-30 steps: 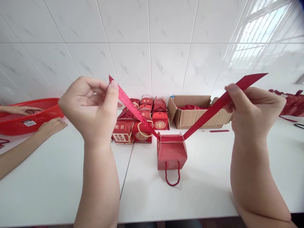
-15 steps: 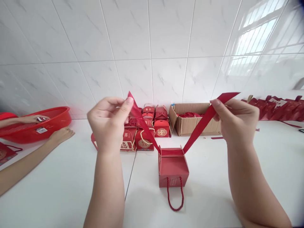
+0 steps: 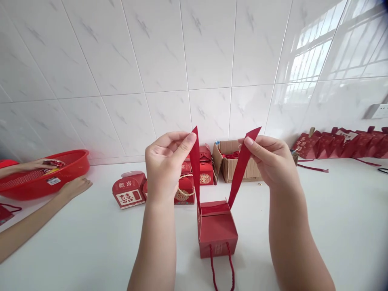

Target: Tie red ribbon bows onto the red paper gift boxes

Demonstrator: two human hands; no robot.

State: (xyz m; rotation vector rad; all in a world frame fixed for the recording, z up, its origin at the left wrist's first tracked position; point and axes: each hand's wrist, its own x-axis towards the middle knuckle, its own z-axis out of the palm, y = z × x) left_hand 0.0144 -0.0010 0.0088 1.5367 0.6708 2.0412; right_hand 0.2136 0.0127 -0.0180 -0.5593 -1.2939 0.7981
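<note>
A red gift box [image 3: 217, 228] stands on the white table, its red rope handle [image 3: 212, 268] hanging down at the near side. A red ribbon [image 3: 239, 173] runs through the top of the box, and both ends rise in a V. Between thumb and fingers my left hand [image 3: 171, 159] pinches the left end. My right hand [image 3: 266, 157] pinches the right end in the same way. Both hands are above the box and do not touch it.
Behind stand several red boxes [image 3: 129, 190] and a cardboard box [image 3: 239, 167] of red items. Another person's hands are at a red basket [image 3: 72, 165] on the left. Red bags [image 3: 339, 143] line the tiled wall at the right.
Both my hands have come closer together, and the ribbon ends stand steeper. The view has shifted, so the gift box appears lower. The other person's hand in the basket now holds different packets.
</note>
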